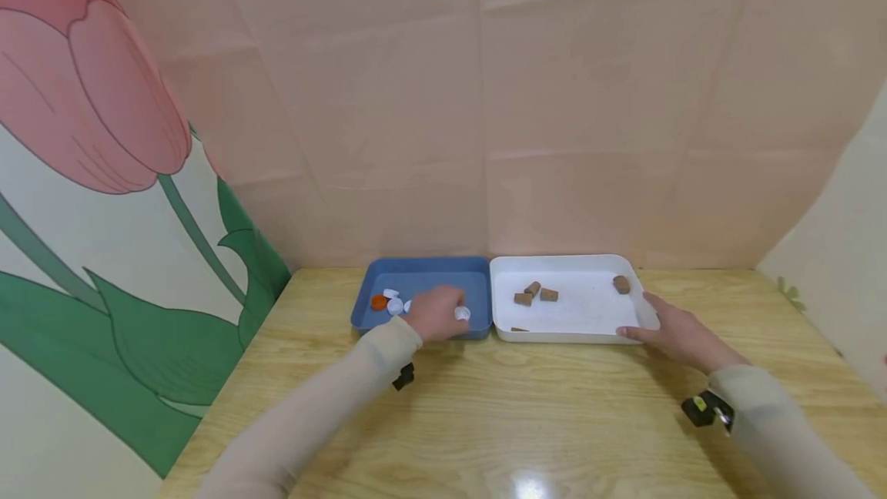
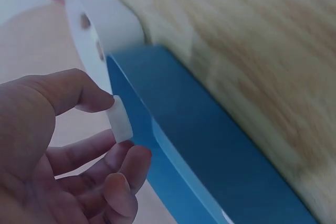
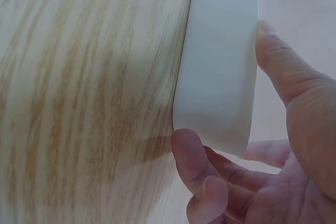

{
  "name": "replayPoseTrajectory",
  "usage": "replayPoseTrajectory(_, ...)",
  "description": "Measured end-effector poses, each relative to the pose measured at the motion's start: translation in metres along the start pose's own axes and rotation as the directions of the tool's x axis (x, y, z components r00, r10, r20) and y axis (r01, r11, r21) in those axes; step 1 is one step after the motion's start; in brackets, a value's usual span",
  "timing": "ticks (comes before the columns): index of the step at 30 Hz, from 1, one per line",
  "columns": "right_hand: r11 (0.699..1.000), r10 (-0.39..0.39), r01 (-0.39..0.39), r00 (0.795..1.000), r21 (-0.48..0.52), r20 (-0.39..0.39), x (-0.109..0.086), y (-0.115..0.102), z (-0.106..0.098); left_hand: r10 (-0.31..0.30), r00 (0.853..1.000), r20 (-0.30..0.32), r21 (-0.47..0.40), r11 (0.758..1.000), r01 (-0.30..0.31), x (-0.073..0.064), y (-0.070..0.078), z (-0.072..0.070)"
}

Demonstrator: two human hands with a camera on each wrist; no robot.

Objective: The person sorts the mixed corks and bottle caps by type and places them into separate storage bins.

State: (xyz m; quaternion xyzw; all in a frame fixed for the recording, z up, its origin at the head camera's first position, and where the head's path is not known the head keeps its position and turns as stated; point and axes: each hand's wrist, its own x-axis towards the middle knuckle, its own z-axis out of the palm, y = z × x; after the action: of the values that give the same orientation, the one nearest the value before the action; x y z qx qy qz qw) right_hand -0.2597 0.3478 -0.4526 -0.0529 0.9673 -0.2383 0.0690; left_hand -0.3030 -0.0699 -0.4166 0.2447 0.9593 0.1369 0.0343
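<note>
My left hand [image 1: 436,313] is over the front right part of a blue tray [image 1: 433,272]. Its thumb and fingertip pinch a white bottle cap [image 2: 121,120], held on edge near the tray's wall in the left wrist view. Inside the blue tray lie an orange cap [image 1: 378,303] and several white caps [image 1: 395,306], partly hidden by the hand. My right hand [image 1: 675,333] grips the front right corner of a white tray [image 1: 578,310], thumb at the front rim and fingers round the side. Several brown cork-like pieces [image 1: 549,295] are scattered in the white tray.
Both trays stand side by side on a wood-grain table [image 1: 527,414], close to a pinkish-brown paper backdrop [image 1: 485,98]. To the left is a wall with a painted tulip [image 1: 104,91]. A pale wall [image 1: 845,252] borders the table on the right.
</note>
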Motion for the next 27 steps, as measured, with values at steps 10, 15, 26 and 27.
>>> replayPoseTrajectory(10,1.0,0.009,-0.009,1.0,0.008,0.002,0.0,0.0,-0.001,-0.104,0.993,-0.051,-0.035,0.994,0.102,0.016,-0.033,-0.016)
replayPoseTrajectory(15,1.0,0.005,-0.005,1.0,0.005,-0.001,0.0,0.001,-0.001,-0.163,0.983,-0.083,0.011,0.986,0.165,0.024,-0.044,-0.022)
replayPoseTrajectory(26,1.0,-0.001,0.001,1.0,-0.003,-0.009,-0.002,-0.004,-0.002,-0.23,0.97,-0.082,0.051,0.971,0.235,0.037,-0.074,-0.028)
replayPoseTrajectory(27,1.0,-0.003,0.003,1.0,0.0,-0.009,-0.002,-0.004,-0.002,-0.236,0.969,-0.076,0.055,0.969,0.24,0.037,-0.076,-0.028)
